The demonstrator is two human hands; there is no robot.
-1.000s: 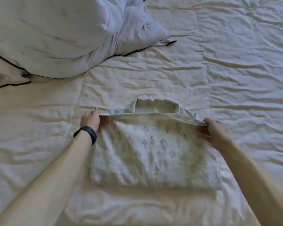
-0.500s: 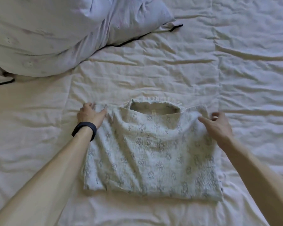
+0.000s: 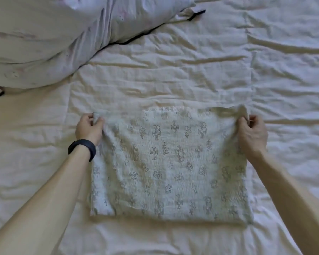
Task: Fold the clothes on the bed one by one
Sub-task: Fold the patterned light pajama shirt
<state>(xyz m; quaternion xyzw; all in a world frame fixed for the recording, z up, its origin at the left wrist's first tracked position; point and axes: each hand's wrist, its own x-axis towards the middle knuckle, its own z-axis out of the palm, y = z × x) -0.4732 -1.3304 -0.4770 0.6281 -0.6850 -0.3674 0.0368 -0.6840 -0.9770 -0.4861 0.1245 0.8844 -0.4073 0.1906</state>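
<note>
Now the left hand [image 3: 89,128], a dark wristband [image 3: 82,149] behind it, pinches the far-left corner of the folded garment [image 3: 171,166] rather than resting on top of it; the garment lies mid-bed on the wrinkled sheet [image 3: 173,80], its neck opening no longer showing; the right hand [image 3: 251,133] pinches the raised far-right corner. Cloth covers part of each grip, and the frame's lower edge cuts off both arms.

The left arm [image 3: 44,203] and the right arm [image 3: 291,197] are stretched forward. One top corner of the cloth [image 3: 173,162] is pinched by the left hand [image 3: 89,128], the other by the right hand [image 3: 251,134].
</note>
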